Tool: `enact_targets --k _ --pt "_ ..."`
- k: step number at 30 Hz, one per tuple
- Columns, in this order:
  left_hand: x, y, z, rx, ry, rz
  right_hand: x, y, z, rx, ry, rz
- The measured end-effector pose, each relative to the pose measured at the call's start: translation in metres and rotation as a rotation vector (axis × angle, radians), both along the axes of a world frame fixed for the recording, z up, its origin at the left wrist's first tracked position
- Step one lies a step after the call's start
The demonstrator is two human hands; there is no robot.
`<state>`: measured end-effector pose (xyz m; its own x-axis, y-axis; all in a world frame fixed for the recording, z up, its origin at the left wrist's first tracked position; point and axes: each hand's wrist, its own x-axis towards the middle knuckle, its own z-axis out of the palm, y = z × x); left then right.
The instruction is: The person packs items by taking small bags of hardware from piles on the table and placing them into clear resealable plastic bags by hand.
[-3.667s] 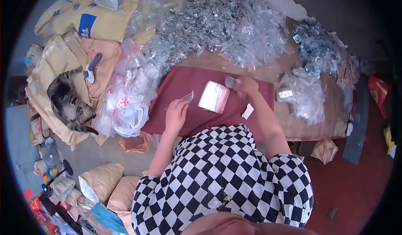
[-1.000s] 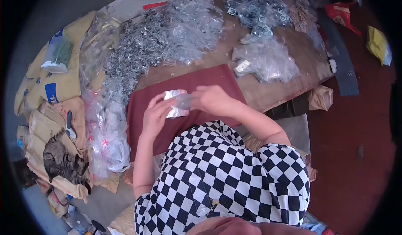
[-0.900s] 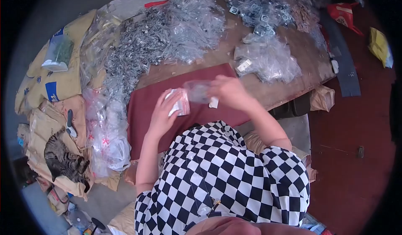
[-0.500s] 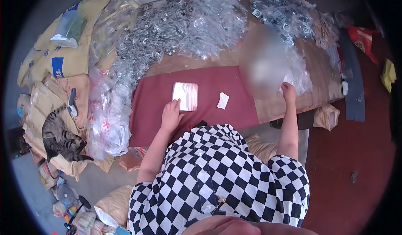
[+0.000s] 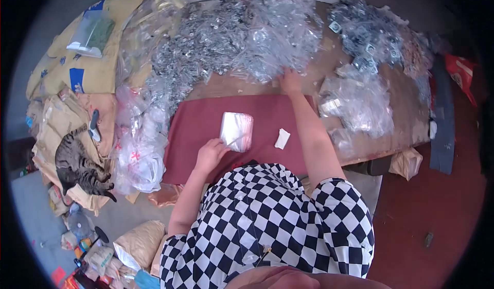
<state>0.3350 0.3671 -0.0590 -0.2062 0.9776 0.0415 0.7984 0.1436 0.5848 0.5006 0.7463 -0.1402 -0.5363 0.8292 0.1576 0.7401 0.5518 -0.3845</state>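
On the dark red cloth (image 5: pixel 195 129) lies a stack of clear plastic bags (image 5: pixel 236 131). My left hand (image 5: pixel 211 153) touches the lower left corner of the stack, its fingers close together; whether they pinch a bag is hard to see. My right hand (image 5: pixel 290 81) reaches to the near edge of a large pile of small clear packets (image 5: pixel 278 37), where its fingertips are hidden. A small white paper piece (image 5: pixel 282 138) rests on the cloth, right of the stack.
A second heap of clear bags (image 5: pixel 360 101) lies at the right, below darker packets with square parts (image 5: pixel 368 37). At the left, a tabby cat (image 5: pixel 80 165) lies on brown paper sacks (image 5: pixel 56 119) near a grey-handled tool (image 5: pixel 94 126). Plastic bags (image 5: pixel 141 155) border the cloth.
My right hand has gone from the bag stack to the right-hand heap, then left to the large pile. The clear bag it held no longer shows in it. My left hand stays by the stack.
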Motion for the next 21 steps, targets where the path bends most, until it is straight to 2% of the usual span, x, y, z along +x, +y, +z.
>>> enact_targets --k 2,4,5,6,7,8,9,11,12,14,16,18,20,21 --pt "-0.003 -0.002 0.012 -0.039 -0.01 0.038 -0.014 0.004 -0.011 -0.141 0.037 -0.244" --pt "-0.005 -0.003 0.016 -0.021 -0.09 0.189 -0.017 0.005 -0.003 -0.232 0.054 -0.252" --pt "-0.005 -0.004 0.02 -0.028 -0.097 0.162 -0.009 0.004 0.001 -0.312 0.071 -0.287" --pt "-0.003 -0.001 0.031 -0.101 -0.216 0.319 0.002 0.001 0.002 -0.307 0.065 -0.336" --pt "0.0 0.003 0.035 -0.183 -0.335 0.464 0.013 -0.003 0.001 -0.338 0.184 -0.274" --pt "0.001 0.005 0.03 -0.199 -0.353 0.401 0.028 -0.012 -0.001 -0.367 0.297 -0.216" --pt "-0.001 0.002 0.022 -0.172 -0.372 0.41 0.044 -0.024 0.001 -0.358 0.282 -0.279" --pt "-0.006 -0.002 0.0 -0.151 -0.407 0.386 0.069 -0.045 0.018 -0.859 0.662 -0.375" --pt "-0.008 0.001 -0.006 -0.124 -0.35 0.32 0.085 -0.052 0.023 -0.843 0.665 -0.407" --pt "-0.008 0.001 -0.016 -0.093 -0.291 0.244 0.105 -0.066 0.032 -1.097 1.101 -0.402" --pt "-0.008 0.013 -0.001 -0.067 -0.139 0.079 0.133 -0.079 0.064 -1.118 1.204 -0.385" --pt "-0.008 0.019 0.0 -0.067 -0.13 0.058 0.156 -0.089 0.103 -1.243 1.616 -0.181" --pt "-0.007 0.018 0.001 -0.071 -0.123 0.038 0.177 -0.094 0.14 -1.234 1.756 -0.282" --pt "-0.006 0.018 0.002 -0.062 -0.124 0.037 0.199 -0.093 0.137 -1.169 1.768 -0.358"
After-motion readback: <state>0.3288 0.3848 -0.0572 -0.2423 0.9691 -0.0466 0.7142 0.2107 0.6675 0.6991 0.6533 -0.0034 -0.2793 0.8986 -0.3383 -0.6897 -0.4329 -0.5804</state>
